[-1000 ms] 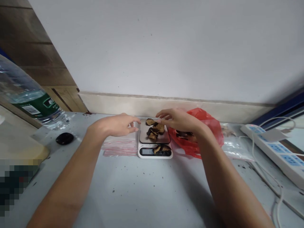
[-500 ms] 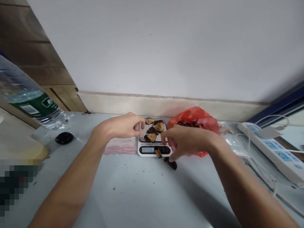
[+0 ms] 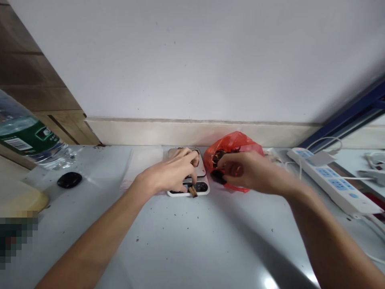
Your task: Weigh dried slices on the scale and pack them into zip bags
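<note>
1. At the far middle of the grey table [image 3: 168,249], a white digital kitchen scale [image 3: 205,193] sits between flat clear bags [image 3: 147,154] on the left and an open red plastic bag [image 3: 233,140] on the right.
2. Over the scale, the left hand [image 3: 182,172] is spread and arched, its fingers bent down towards the plate. It covers most of what lies there, so I cannot tell whether it grips anything.
3. Just beside its thumb, a narrow brown strip [image 3: 192,191] lies across the near edge of the scale's button panel.
4. At the near left side of the red plastic bag, the right hand [image 3: 245,170], blurred, holds a dark dried slice [image 3: 218,176] at the tips of its thumb and fingers. More dark pieces [image 3: 219,156] show inside the bag's mouth.
5. The slice should be very light, dry and stiff, probably brittle at its thin edges; a gentle pinch across its broad faces would suit it better than a squeeze on the rim. It looks unlikely to slip.
6. The brown strip, small and likely just as light, is best taken by its two long sides, clear of the buttons.
7. The bag looks thin and limp, so its mouth may sag if brushed.
</note>
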Available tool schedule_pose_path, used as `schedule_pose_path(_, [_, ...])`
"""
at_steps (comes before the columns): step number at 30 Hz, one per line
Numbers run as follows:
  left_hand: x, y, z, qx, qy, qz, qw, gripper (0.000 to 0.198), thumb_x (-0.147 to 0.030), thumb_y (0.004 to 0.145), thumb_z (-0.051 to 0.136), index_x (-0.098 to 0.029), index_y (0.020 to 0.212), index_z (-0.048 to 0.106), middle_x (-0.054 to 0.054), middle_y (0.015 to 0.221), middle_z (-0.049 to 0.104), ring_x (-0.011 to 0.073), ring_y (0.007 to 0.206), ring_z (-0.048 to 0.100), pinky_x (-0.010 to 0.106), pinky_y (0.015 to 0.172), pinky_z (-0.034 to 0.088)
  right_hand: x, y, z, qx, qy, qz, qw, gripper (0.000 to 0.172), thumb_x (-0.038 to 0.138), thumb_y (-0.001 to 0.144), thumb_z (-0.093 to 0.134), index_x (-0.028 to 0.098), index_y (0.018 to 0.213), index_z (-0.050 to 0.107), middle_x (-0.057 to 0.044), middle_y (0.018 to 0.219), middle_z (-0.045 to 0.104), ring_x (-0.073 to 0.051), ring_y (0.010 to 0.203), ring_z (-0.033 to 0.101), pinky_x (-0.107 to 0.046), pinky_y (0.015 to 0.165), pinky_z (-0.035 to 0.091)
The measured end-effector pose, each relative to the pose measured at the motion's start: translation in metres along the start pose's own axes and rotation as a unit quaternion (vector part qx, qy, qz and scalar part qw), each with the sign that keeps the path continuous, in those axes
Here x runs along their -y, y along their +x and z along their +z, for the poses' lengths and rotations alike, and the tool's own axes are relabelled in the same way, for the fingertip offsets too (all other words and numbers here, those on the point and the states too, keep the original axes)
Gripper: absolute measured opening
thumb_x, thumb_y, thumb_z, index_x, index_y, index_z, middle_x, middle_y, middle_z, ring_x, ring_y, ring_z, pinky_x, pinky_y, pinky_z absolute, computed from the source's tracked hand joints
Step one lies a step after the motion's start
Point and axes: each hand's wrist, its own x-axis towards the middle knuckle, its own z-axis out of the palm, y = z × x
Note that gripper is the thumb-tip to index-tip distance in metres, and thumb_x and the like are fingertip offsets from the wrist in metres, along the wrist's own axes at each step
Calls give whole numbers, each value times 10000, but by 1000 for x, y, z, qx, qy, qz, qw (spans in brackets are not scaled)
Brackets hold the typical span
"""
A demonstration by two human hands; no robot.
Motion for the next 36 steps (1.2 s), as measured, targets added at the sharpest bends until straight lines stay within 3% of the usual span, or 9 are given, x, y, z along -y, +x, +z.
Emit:
schedule_pose_path(6, [-1, 4, 5, -2, -18, 5, 1000, 124, -260, 900, 700, -220, 811, 775, 70, 1256, 516, 259, 1280, 441, 309, 963, 469, -20, 3, -21, -194, -22, 86, 977, 118, 277, 827, 623, 225, 880, 714, -47, 790, 752, -235, 737, 709, -355, 720, 555])
schedule_pose_path(11, [5, 4, -7, -54, -61, 40, 996, 180, -270, 951, 640, -244, 845, 782, 51, 1177, 557, 231, 1172, 524, 317, 937, 492, -19, 8, -7, -150, 78, 23, 985, 129, 328, 844, 619, 224, 817, 689, -51, 820, 770, -233, 784, 728, -366, 748, 566])
schedule_pose_path(17, [14, -1, -18, -299, -11, 66, 952, 109, -229, 931, 697, -237, 917, 805, 47, 1107, 612, 203, 1022, 612, 367, 960, 526, 1, 23, 16, -30, 397, -41, 917, 329, 430, 742, 804, 234, 918, 608, -44, 871, 806, -229, 876, 764, -350, 784, 591])
schedule_pose_path(20, [18, -3, -18, -350, -2, 89, 932, 66, -196, 889, 750, -233, 897, 804, 41, 1071, 644, 188, 969, 634, 344, 903, 540, 9, 31, 18, -39, 442, -52, 895, 365, 450, 684, 836, 222, 896, 645, -41, 805, 795, -220, 803, 752, -334, 738, 577])
schedule_pose_path(22, [22, -6, -20, -363, 1, 78, 928, 58, -234, 854, 804, -231, 911, 802, 38, 1061, 669, 184, 930, 647, 329, 867, 538, 9, 32, 12, -66, 399, -44, 913, 300, 435, 699, 803, 219, 861, 673, -40, 780, 784, -216, 763, 737, -321, 694, 551])
schedule_pose_path(25, [32, -14, -29, -301, -6, 32, 953, 140, -325, 840, 822, -228, 937, 797, 26, 1000, 726, 193, 891, 672, 314, 829, 521, 6, 27, -6, -132, 176, 43, 975, 137, 351, 734, 742, 226, 769, 698, -41, 714, 747, -221, 678, 693, -311, 598, 475])
schedule_pose_path(29, [49, -27, -40, -176, -4, -64, 982, 194, -339, 895, 709, -214, 1017, 794, 40, 1034, 783, 230, 983, 697, 321, 886, 495, 11, 23, -19, -213, -91, 122, 965, 123, 299, 775, 721, 217, 857, 762, -72, 711, 732, -256, 681, 674, -317, 570, 417])
schedule_pose_path(33, [61, -36, -43, -83, -5, -165, 983, 255, -331, 900, 640, -223, 1082, 783, 54, 1123, 786, 241, 1038, 700, 305, 860, 494, 27, 37, 0, -70, -59, -1, 996, 204, 170, 843, 651, 237, 971, 794, -42, 884, 796, -202, 773, 701, -273, 655, 463])
schedule_pose_path(36, [58, -35, -40, -41, -13, -169, 985, 272, -348, 860, 686, -231, 1085, 782, 52, 1108, 779, 236, 1008, 699, 286, 806, 491, 39, 52, 21, 44, -60, -83, 994, 281, 80, 827, 638, 253, 973, 804, -31, 940, 800, -176, 760, 680, -260, 642, 433])
